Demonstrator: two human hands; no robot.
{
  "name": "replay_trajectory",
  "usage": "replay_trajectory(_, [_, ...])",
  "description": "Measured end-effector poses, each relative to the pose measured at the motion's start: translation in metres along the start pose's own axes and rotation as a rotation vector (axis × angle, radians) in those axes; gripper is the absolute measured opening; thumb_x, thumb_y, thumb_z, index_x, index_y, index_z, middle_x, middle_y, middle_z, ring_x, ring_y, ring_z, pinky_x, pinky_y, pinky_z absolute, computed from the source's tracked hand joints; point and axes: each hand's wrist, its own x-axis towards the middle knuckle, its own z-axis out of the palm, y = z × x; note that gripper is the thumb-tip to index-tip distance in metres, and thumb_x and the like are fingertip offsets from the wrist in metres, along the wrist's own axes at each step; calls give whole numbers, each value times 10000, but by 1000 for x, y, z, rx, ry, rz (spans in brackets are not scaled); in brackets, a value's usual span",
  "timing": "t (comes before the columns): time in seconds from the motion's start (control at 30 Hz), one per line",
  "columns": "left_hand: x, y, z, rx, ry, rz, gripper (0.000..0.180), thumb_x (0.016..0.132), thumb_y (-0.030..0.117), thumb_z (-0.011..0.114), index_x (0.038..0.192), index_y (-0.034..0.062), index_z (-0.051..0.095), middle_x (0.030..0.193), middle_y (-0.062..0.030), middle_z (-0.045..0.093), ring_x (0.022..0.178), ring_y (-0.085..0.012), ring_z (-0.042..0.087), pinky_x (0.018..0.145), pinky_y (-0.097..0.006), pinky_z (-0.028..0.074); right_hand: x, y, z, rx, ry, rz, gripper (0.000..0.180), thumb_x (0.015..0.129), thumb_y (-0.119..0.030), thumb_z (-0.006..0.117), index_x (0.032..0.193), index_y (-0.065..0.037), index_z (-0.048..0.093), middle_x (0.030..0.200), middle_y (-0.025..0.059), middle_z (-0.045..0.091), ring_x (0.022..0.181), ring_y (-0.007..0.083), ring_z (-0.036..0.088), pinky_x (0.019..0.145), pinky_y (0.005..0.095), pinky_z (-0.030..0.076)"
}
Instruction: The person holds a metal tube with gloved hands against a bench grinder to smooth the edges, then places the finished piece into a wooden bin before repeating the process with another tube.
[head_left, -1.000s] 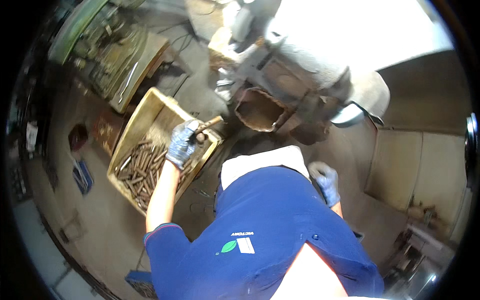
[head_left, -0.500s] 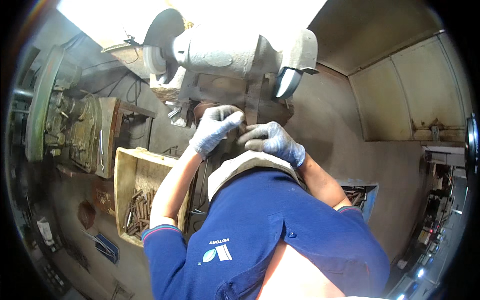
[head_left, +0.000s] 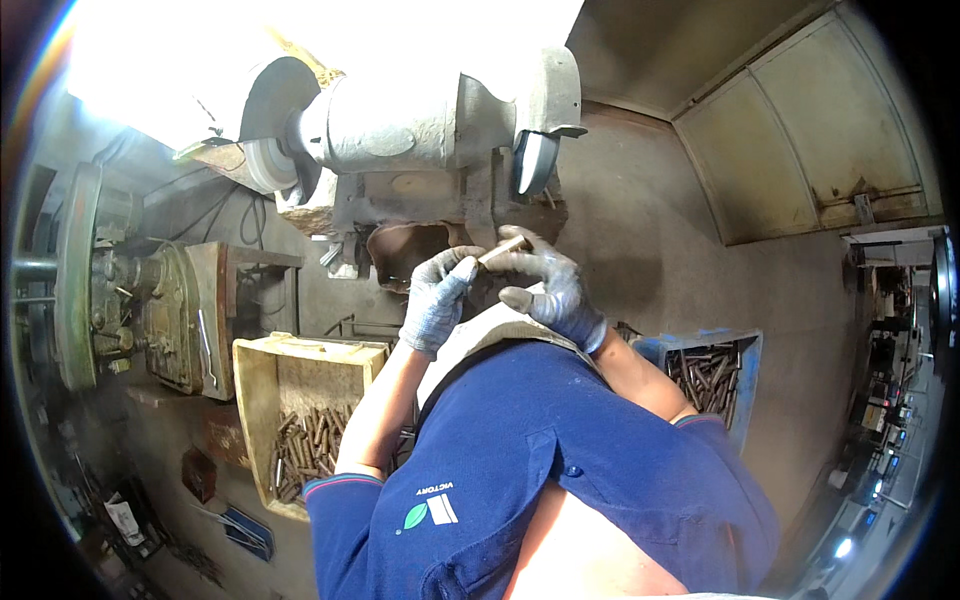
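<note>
In front of my waist, my left hand (head_left: pixel 438 302), in a grey-and-blue work glove, pinches one end of a short metal pin (head_left: pixel 503 250) between thumb and fingers. The pin tilts up to the right and catches the light. My right hand (head_left: pixel 556 292), gloved alike, is beside it with fingers stretched out around the pin's far end and thumb held apart. Whether those fingers touch the pin is hard to tell. Beyond both hands stands a bench grinder (head_left: pixel 392 122), with a pale wheel (head_left: pixel 268 165) at its left end and another wheel (head_left: pixel 537 163) at its right.
At my left is a cream-coloured bin (head_left: pixel 254 420) holding many brown metal pins (head_left: pixel 312 440). A blue bin (head_left: pixel 745 395) with similar pins (head_left: pixel 706 375) sits by my right elbow. Farther left is a greenish machine (head_left: pixel 165 315). A metal cabinet (head_left: pixel 815 130) stands at the far right.
The pin has come into plain sight between my hands. My right thumb has moved away from its fingers. The view has shifted, showing more of both bins.
</note>
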Motion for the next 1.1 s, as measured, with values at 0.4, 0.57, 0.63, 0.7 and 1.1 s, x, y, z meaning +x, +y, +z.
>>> replay_trajectory(0.4, [15, 10, 18, 90, -39, -53, 257, 882, 237, 614, 926, -16, 629, 719, -19, 612, 584, -63, 538, 522, -194, 428, -24, 17, -7, -57, 296, -45, 364, 667, -266, 802, 883, 7, 696, 1187, 179, 517, 1007, 270, 574, 862, 349, 460])
replay_trajectory(0.57, [19, 8, 23, 120, -49, -97, 297, 885, 276, 605, 892, -20, 621, 696, -48, 618, 548, -81, 561, 489, -202, 438, -22, 9, -5, -345, 467, -235, 376, 664, -241, 798, 869, 45, 665, 1027, 148, 535, 893, 263, 586, 782, 327, 487])
replay_trajectory(0.63, [21, 8, 23, 168, -52, -124, 305, 886, 284, 601, 893, -20, 621, 700, -62, 628, 552, -85, 571, 483, -203, 443, -23, 10, -8, -304, 435, -207, 392, 686, -286, 787, 866, 37, 659, 1025, 150, 544, 909, 268, 577, 798, 339, 480])
replay_trajectory(0.7, [23, 7, 25, 202, -67, -107, 309, 887, 289, 597, 883, -19, 621, 709, -77, 638, 560, -90, 582, 476, -199, 445, -24, 21, -8, -109, 415, -129, 403, 706, -319, 776, 881, 25, 660, 1025, 144, 553, 935, 259, 569, 818, 343, 473])
replay_trajectory(1.1, [47, -12, 11, 155, 32, -75, 269, 899, 261, 590, 938, -4, 617, 708, -13, 611, 523, -50, 513, 465, -179, 408, -22, 50, -6, 273, 457, 32, 269, 772, -181, 731, 956, 7, 673, 1006, 84, 577, 945, 186, 555, 818, 288, 453])
